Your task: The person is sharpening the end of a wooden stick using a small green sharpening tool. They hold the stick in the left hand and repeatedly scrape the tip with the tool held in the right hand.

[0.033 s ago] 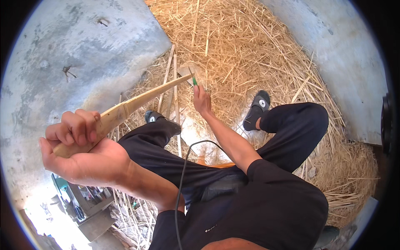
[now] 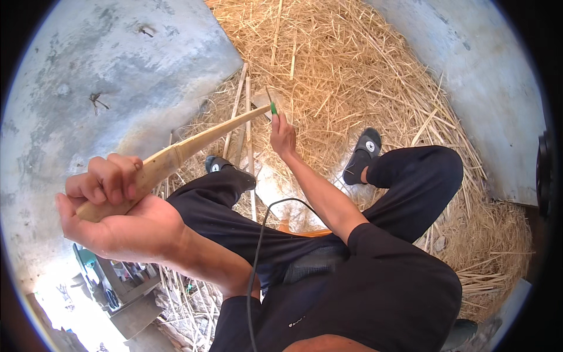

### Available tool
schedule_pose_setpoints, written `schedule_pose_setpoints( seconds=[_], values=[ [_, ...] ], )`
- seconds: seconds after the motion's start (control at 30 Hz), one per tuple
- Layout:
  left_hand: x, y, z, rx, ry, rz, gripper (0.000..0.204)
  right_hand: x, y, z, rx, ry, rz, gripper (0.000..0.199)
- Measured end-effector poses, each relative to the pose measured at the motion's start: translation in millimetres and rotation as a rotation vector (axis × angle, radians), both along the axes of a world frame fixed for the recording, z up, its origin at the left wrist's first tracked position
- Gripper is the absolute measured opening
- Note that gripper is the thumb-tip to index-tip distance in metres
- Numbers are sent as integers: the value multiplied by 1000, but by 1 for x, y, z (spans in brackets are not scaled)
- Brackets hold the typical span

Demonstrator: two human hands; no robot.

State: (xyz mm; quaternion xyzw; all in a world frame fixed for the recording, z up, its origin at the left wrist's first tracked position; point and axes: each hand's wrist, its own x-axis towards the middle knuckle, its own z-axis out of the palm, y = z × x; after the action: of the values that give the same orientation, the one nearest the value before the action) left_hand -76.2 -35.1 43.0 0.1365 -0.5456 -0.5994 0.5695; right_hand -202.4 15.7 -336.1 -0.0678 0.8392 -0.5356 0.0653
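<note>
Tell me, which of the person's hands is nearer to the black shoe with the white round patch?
Right. The right hand, holding a small green-handled tool, is just left of that shoe; the left hand grips the bamboo stick far off.

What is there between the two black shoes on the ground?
In the head view, between the left black shoe and the right black shoe lie straw and a pale bare patch of ground.

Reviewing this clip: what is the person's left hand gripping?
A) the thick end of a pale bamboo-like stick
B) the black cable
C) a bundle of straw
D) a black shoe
A: the left hand is closed around the thick end of the stick, which tapers toward the right hand.
</note>
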Motion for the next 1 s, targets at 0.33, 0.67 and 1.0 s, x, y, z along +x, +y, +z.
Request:
schedule_pose_setpoints(
  seconds=[0.33,0.67,1.0],
  values=[
    [-15,6,1,-13,3,80,37,-48,7,1,183,-296,113,56],
    [-4,-1,-3,51,73,-132,35,-61,7,-17,265,-388,153,60],
    [-1,-3,-5,18,65,-198,34,-35,25,42,81,-23,227,38]
  ],
)
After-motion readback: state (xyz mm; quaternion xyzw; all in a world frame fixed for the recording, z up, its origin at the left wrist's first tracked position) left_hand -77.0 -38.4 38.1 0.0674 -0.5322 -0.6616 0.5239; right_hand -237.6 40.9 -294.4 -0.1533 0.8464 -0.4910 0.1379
